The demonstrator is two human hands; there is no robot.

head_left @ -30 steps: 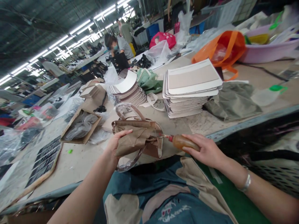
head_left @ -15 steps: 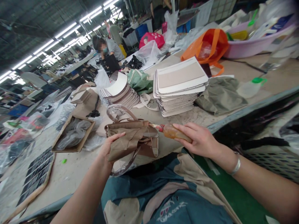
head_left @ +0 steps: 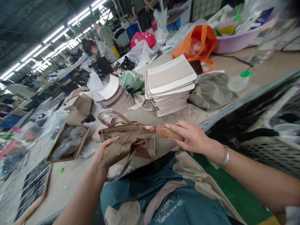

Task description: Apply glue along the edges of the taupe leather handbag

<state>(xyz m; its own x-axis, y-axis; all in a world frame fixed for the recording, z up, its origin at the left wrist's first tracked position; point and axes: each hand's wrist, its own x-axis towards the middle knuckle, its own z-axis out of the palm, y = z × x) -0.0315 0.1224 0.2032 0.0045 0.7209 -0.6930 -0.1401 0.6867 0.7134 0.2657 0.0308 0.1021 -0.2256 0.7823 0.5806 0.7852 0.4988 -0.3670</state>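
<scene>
My left hand (head_left: 103, 154) grips the left side of a brown handbag (head_left: 119, 142), thumb over its folded fabric. Clear plastic wraps the bag's handles (head_left: 125, 167), one above and one below the body. My right hand (head_left: 191, 137) is closed round a soft, amber glue bottle (head_left: 165, 131) with a reddish neck. The bottle lies nearly level, its tip pointing left at the bag's upper right edge. I cannot tell whether the tip touches the fabric. Part of the bag's lining shows at its open right end.
Behind the bag stand a stack of flat beige panels (head_left: 168, 97) and a stack of curved pieces (head_left: 117, 97). An open cardboard box (head_left: 67, 142) is at the left. Grey-green cloth (head_left: 212, 92), a squeeze bottle (head_left: 239, 82) and an orange bag (head_left: 197, 43) lie at the right.
The whole view has shifted, so the table and its stacks appear farther left. My hands keep their grip on the handbag and glue bottle, with the tip still at the bag's edge.
</scene>
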